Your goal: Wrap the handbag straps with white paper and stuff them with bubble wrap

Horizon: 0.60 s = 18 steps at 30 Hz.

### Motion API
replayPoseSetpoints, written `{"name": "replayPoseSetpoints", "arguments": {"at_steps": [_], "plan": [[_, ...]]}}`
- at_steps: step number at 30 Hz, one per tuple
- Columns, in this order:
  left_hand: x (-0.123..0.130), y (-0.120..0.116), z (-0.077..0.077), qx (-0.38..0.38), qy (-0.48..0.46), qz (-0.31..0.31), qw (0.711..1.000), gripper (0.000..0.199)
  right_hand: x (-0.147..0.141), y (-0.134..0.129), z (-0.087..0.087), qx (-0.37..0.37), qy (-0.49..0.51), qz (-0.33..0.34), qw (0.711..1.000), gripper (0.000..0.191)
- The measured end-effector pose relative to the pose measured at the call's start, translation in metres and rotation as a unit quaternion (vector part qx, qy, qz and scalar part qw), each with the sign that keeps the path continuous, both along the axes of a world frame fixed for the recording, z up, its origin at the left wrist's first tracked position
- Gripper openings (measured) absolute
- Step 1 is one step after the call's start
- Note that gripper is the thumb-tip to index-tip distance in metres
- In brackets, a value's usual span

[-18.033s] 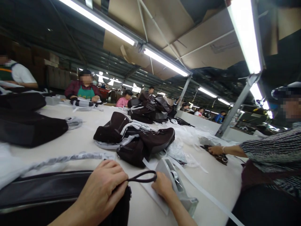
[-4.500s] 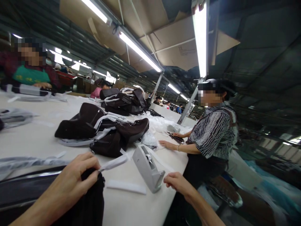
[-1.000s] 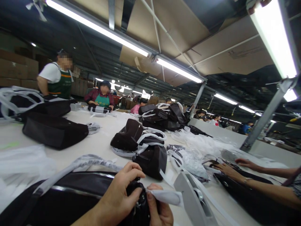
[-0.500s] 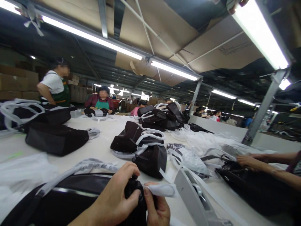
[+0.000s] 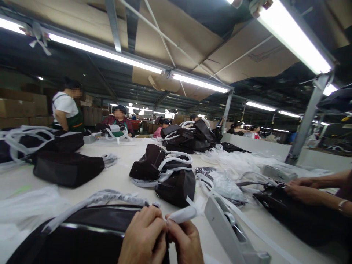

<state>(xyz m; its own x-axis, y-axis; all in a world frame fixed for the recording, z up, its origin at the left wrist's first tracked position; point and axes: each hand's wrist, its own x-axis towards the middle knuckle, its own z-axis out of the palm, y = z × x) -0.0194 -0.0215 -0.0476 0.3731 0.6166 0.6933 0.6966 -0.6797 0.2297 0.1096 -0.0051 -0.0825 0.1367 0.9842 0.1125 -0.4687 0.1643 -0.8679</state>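
Observation:
A black bag [image 5: 82, 238] lies at the near left, its handle [image 5: 101, 198] wrapped in white material. At the bag's right end, my left hand [image 5: 144, 234] has its fingers closed; what they pinch is hidden behind them. Close against it, my right hand [image 5: 184, 236] pinches a white wrapping [image 5: 183, 214] that sticks out to the right. The fingertips of both hands nearly meet. A grey tape dispenser [image 5: 228, 227] stands just right of my right hand.
Wrapped black bags [image 5: 176, 183] lie mid-table, with others [image 5: 68, 168] at the left and a pile [image 5: 189, 135] behind. Plastic sheets [image 5: 236, 161] lie right of centre. At the right, another person's hands [image 5: 302, 189] work on a black bag [image 5: 299, 220]. People stand or sit across the table.
My left hand has turned and closed its fingers nearer my right hand. The white wrapping now tilts upward. Across the table, a seated person has lifted a wrapped bag. The view has shifted slightly.

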Motion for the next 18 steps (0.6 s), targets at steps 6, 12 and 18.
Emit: {"name": "replayPoseSetpoints", "arguments": {"at_steps": [6,12,18], "plan": [[0.01,-0.006,-0.002,0.042,0.016,0.038,0.998,0.024,0.032,0.01,0.046,-0.033,-0.137,0.19,0.972,0.017],[0.021,-0.006,-0.008,0.111,0.067,0.096,0.987,0.025,0.034,0.015,0.067,0.029,-0.199,0.164,0.966,0.012],[0.025,-0.007,0.001,0.035,0.074,0.082,0.993,0.029,0.034,0.013,0.061,0.047,-0.202,0.132,0.969,0.016]]}}
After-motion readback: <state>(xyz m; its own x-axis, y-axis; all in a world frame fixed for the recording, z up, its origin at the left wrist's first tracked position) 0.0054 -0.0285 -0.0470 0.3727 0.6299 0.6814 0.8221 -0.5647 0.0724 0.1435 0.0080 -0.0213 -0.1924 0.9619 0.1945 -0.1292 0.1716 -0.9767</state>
